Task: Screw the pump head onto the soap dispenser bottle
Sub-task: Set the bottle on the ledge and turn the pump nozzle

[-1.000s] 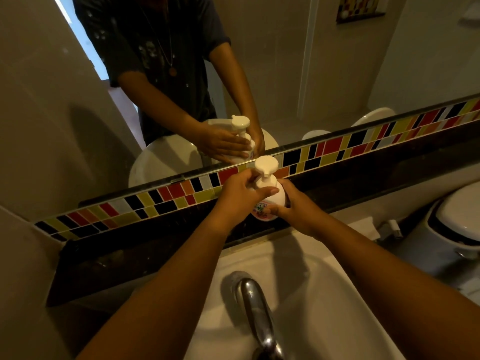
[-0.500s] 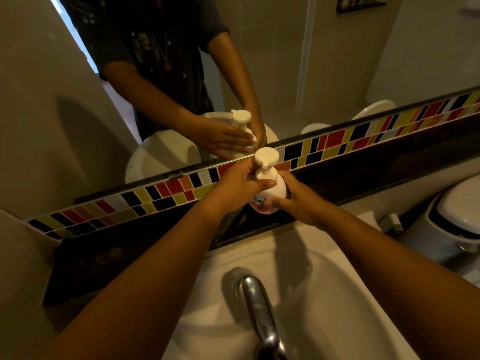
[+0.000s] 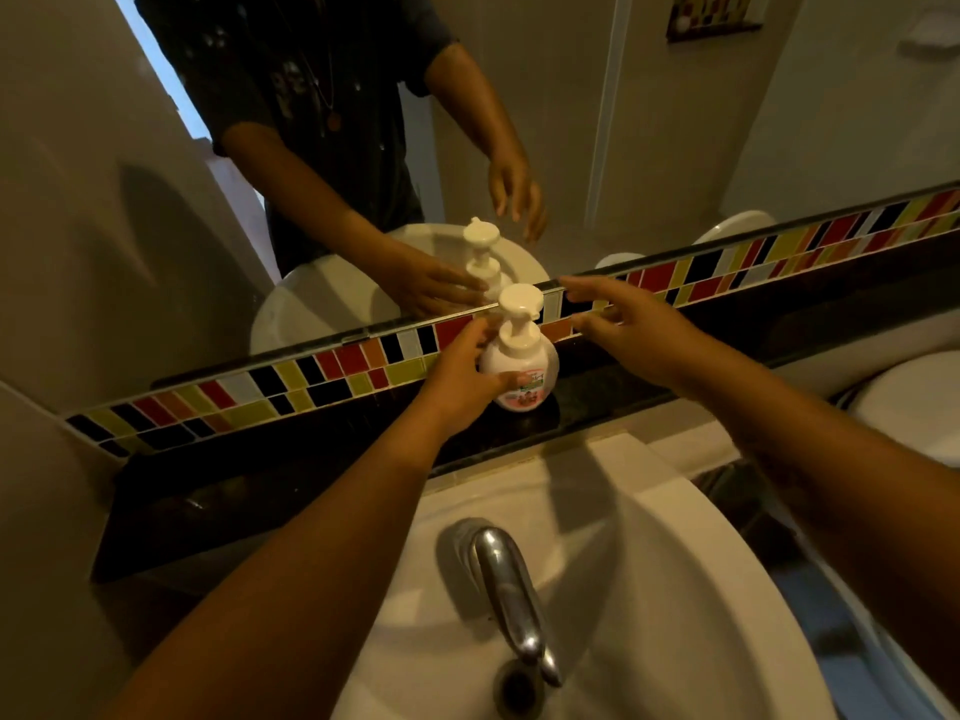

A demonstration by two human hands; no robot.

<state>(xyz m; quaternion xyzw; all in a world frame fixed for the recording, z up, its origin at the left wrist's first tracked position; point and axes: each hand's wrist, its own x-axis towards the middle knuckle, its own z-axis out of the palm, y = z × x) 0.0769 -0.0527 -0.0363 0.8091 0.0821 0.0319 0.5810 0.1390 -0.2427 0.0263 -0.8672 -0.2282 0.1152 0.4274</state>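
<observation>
A squat white soap dispenser bottle (image 3: 524,368) with a pink printed label stands upright on the dark stone ledge (image 3: 322,459) behind the sink. Its cream pump head (image 3: 519,304) sits on the bottle's neck. My left hand (image 3: 462,371) wraps the bottle's left side, thumb across the front. My right hand (image 3: 631,324) hovers to the right of the pump, fingers spread, a small gap away from it and holding nothing. The mirror above repeats bottle and hands.
A white sink basin (image 3: 649,589) with a chrome tap (image 3: 511,589) lies directly below the ledge. A band of coloured mosaic tiles (image 3: 260,387) runs under the mirror (image 3: 519,122). A white toilet lid (image 3: 914,402) sits at the right edge.
My right hand has let go of the bottle and pulled away to the right with its fingers opened. My left hand has slid from the pump down to the bottle's body.
</observation>
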